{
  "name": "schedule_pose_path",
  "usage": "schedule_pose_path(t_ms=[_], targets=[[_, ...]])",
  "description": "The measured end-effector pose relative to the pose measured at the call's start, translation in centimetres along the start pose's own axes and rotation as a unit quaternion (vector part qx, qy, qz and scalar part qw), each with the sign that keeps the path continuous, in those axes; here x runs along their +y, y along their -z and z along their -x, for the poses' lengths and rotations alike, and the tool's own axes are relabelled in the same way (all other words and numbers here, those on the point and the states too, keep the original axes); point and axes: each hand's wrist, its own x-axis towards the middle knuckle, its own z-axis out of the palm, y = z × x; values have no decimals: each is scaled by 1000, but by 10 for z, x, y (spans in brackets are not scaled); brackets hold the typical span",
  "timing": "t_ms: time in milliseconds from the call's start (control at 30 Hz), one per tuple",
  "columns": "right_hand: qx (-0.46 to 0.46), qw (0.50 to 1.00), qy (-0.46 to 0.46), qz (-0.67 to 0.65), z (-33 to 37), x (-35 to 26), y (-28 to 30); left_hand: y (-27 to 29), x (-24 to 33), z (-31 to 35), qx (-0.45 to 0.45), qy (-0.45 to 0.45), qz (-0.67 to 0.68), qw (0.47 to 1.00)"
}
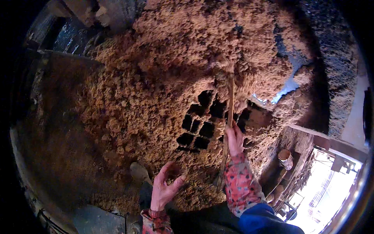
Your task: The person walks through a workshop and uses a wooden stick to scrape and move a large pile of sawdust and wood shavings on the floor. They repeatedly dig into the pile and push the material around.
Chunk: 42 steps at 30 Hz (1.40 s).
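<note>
A long, narrow wooden stick (231,93) runs away from me, and my right hand (235,139) is closed around its lower part. Its far end reaches into a heap of crumbly orange-brown loose material (128,113). Beside the stick, dark square openings of a grid (206,130) show through the heap. Nearer to me and to the left, my left hand (168,186) hovers empty over the material, its fingers curved and apart from the thumb. A rounded, spoon-like tool (139,171) lies just left of that hand.
At the right, past a wooden edge (307,130), stands a cut log piece (285,158) near a bright opening (327,191). A bluish smooth patch (288,84) shows through the heap at the far right. Dark boards (50,128) lie at the left, with a grey panel (99,220) near me.
</note>
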Motion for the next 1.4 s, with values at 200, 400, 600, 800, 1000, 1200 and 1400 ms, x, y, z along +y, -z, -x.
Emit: schedule_pose_path(t_ms=[200,400,600,800,1000,1200,1400], targets=[[-115,949,289,50,33,-77,-127,17,-22,10,53,34,44,997],[-147,916,338,159,-4,-163,-228,6,-22,7,60,16,134,989],[-118,922,309,199,-45,-106,-171,10,-23,0,48,54,74,995],[-37,965,223,131,-48,21,-67,8,-26,-1,32,54,67,996],[24,997,-60,46,4,83,-9,7,-22,-3,37,53,32,997],[-119,992,-15,26,42,59,-52,17,-20,-1,60,51,8,997],[-294,948,117,39,39,30,-136,28,-15,8,123,28,33,991]])
